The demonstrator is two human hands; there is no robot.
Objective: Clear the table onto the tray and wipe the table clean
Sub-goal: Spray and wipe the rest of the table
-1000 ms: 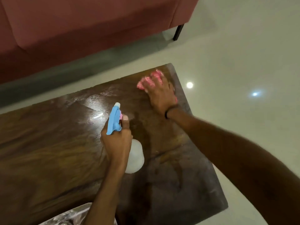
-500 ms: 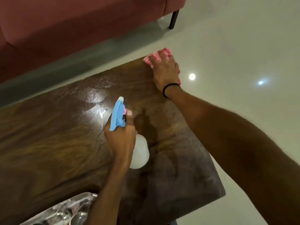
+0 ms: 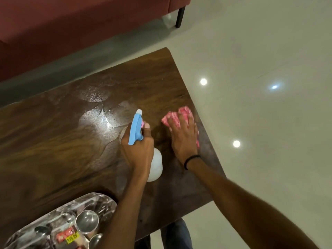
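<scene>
Your right hand (image 3: 183, 139) has pulled back from the far corner of the table (image 3: 53, 150) and now sits near the right edge, just beside your left hand (image 3: 138, 155). It lies palm down, fingers straight and spread, pressing the cloth (image 3: 181, 114) onto the wood. The cloth is pink with a fine pale check, crumpled, and pokes out ahead of your fingertips and along the hand's outer side. A thin black wristband (image 3: 192, 159) circles that wrist.

Your left hand is wrapped round the neck of the spray bottle (image 3: 156, 168), one finger lying beside the pink trigger. The bottle has a light blue plastic head with a white nozzle tip pointing away from you, and a rounded, milky white body showing under your wrist. You cannot tell whether its base touches the table.

The tabletop is dark, glossy wood with swirling grain and rounded corners, with wet, shiny patches ahead of the nozzle. At the near left, the tray (image 3: 106, 198), polished metal with a rounded rim, holds round steel cups (image 3: 87, 221) and a packet (image 3: 67, 236) with a yellow price tag. Beyond the table are a dusty-red sofa (image 3: 71, 24) and a pale glossy floor (image 3: 251, 51).
</scene>
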